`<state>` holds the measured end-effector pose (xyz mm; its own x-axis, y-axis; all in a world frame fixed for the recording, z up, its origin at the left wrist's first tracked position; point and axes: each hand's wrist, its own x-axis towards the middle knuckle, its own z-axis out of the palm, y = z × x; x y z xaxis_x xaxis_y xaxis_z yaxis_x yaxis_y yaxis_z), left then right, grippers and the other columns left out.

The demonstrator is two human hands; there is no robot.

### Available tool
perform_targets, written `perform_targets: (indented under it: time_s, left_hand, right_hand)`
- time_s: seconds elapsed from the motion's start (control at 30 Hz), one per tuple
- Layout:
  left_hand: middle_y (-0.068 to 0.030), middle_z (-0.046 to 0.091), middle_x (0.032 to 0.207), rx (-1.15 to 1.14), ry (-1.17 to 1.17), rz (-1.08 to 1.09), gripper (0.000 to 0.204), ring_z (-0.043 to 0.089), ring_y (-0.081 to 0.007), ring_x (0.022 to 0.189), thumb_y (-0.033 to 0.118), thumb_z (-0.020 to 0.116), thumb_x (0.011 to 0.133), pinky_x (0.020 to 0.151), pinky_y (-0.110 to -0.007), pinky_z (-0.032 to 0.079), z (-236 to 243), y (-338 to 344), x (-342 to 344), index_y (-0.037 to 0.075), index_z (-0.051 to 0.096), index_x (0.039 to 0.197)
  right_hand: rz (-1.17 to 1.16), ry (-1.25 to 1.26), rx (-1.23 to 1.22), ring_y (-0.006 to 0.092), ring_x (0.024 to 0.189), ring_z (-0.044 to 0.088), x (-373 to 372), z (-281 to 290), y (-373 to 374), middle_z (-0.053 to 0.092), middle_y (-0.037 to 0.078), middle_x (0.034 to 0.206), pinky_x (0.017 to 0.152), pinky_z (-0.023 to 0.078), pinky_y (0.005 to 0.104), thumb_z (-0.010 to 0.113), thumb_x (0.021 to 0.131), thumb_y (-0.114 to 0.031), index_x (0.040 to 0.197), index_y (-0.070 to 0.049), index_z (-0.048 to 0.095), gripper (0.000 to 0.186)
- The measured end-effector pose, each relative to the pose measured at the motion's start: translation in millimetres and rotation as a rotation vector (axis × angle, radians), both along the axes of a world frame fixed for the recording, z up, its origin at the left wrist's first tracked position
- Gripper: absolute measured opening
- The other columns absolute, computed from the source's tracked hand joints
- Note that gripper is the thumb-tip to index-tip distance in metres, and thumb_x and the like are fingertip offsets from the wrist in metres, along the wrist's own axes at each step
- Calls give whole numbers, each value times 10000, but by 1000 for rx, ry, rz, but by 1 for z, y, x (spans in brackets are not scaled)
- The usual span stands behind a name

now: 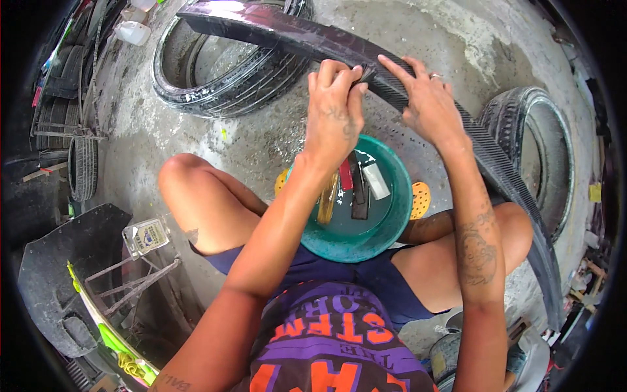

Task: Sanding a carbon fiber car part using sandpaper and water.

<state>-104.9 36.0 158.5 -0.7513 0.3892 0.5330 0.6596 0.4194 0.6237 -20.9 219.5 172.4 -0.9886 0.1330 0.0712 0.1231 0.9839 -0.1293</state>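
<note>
A long, curved, glossy black strip [392, 85] with a carbon-fibre weave slants from the upper left down to the lower right. My left hand [335, 104] is closed, its fingertips pinching a small dark piece [368, 73] against the strip's near edge; the fingers partly hide it. To its right, my right hand [428, 101] lies on the strip with fingers stretched out, and a ring shows on one finger. Beneath my hands, between my legs, a green basin [400, 225] holds water, a white block [375, 181], a dark bar [359, 196], and red and yellowish pieces.
One tyre [228, 98] lies under the strip's far left end, and another tyre [565, 144] stands at the right. A metal frame [140, 281] and a dark panel [59, 261] are at the left. White plastic jugs [132, 32] sit at the far left.
</note>
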Motion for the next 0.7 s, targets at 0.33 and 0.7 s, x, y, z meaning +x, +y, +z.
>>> perform_targets:
  time_s: [0.33, 0.7]
  left_hand:
    - [-151, 669, 1045, 83, 128, -64, 184, 642, -353, 986, 7, 745, 917, 906, -436, 522, -2, 3, -8, 8, 749, 1101]
    - [-136, 686, 1041, 99, 170, 42, 182, 618, -322, 976, 69, 732, 942, 891, -427, 459, -7, 6, -9, 44, 786, 1114]
  right_hand:
    - [4, 15, -23, 428, 1244, 653, -1, 0, 1, 502, 138, 1612, 1070, 512, 577, 684, 859, 6, 1652, -430, 400, 948]
    - [7, -21, -66, 439, 1253, 650, -1, 2, 3, 507, 150, 1608, 1083, 517, 569, 683, 838, 27, 1645, -425, 415, 963]
